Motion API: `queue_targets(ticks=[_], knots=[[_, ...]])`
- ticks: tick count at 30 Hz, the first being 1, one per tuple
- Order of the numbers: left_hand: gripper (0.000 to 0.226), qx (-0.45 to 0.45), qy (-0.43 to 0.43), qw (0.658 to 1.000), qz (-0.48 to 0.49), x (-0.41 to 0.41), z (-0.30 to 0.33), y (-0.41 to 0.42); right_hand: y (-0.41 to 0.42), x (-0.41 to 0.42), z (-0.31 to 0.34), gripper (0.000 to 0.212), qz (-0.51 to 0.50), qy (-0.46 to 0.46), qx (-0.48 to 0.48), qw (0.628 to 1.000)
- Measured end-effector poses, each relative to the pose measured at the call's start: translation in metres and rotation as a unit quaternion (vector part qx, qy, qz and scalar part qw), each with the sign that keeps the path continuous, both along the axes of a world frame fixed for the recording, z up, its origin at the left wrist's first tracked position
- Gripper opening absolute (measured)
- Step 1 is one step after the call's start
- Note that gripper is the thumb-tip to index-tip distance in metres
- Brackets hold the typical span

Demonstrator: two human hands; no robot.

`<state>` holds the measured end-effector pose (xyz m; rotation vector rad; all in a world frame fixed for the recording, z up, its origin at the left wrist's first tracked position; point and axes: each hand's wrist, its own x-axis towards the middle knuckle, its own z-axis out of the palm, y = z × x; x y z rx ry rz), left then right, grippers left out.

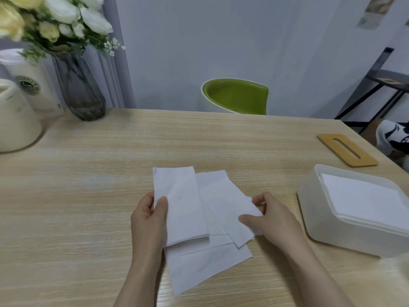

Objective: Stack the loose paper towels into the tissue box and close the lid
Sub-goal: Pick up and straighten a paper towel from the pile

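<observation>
Towels (199, 218) lie fanned at the table's (88, 196) near middle, the left hand (150, 216) pinching one edge and the right hand (265, 216) pinching the other. Best to square them into one pile before lifting toward the open box (327, 229), already part-filled, right; its lid (347, 150) lies beyond. A canister's (33, 85) round label is unreadable.

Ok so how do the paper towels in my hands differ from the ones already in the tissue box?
The loose paper towels are fanned out and askew over the table, while the towels in the tissue box lie flat in one neat stack. The loose ones are pinched by the left hand and the right hand; the boxed ones are untouched. Both are plain white sheets.
</observation>
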<state>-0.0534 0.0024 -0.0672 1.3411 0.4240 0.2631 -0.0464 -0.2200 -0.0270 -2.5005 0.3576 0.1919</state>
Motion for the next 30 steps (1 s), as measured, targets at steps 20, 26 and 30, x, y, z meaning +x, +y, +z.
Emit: queue_targets(ticks=[20,26,30], knots=[[0.021,-0.055,0.002,0.997,-0.058,-0.004,0.008,-0.005,-0.026,-0.016,0.003,0.007,0.038,0.016,0.083,0.996],[0.016,-0.063,0.016,0.993,-0.096,-0.004,0.008,-0.007,-0.023,-0.014,0.002,0.024,0.021,0.012,0.118,0.993],[0.018,-0.059,0.020,0.991,-0.115,-0.004,0.007,-0.008,-0.016,-0.005,-0.006,0.017,-0.013,-0.015,0.166,0.986]])
